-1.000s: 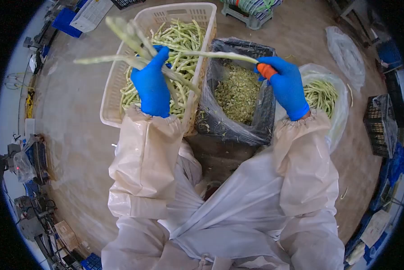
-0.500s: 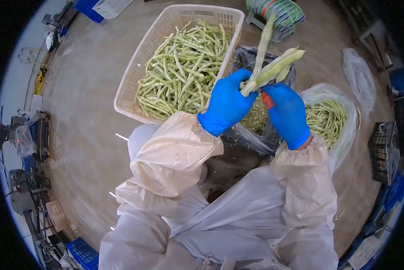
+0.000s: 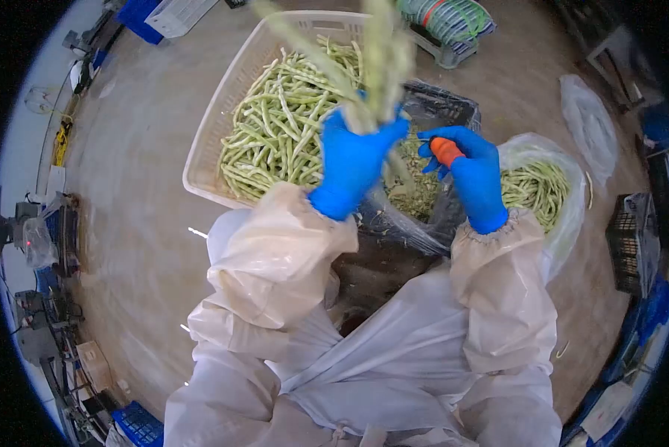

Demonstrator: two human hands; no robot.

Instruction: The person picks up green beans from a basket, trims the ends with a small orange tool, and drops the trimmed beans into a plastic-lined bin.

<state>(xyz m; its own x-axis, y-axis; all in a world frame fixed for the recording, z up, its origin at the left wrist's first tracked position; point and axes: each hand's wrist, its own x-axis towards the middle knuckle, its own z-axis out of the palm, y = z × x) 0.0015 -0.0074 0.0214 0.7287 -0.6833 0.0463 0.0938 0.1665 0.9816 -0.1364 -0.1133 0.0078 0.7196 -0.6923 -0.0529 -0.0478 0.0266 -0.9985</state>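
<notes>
My left hand [image 3: 355,160], in a blue glove, is closed round several long green bean pods [image 3: 383,67], which are blurred and point upward. My right hand [image 3: 472,171], gloved too, holds an orange-handled tool [image 3: 446,151]; its blade cannot be made out. Left of and behind my left hand, a large pale crate [image 3: 214,123] holds a heap of green beans [image 3: 282,123]. Between and below the hands stands a dark crate lined with plastic [image 3: 442,104], with green trimmings [image 3: 416,182] inside.
A clear plastic bag [image 3: 565,167] of thin beans [image 3: 535,192] lies right of my right hand. A bundle of green netting [image 3: 457,21] sits on a small stand at the top. An empty plastic bag [image 3: 587,123] and a black crate [image 3: 632,242] are at the right.
My left hand has moved left and slightly down, with the pods swung upright. My hands are farther apart, and the orange handle shows more fully.
</notes>
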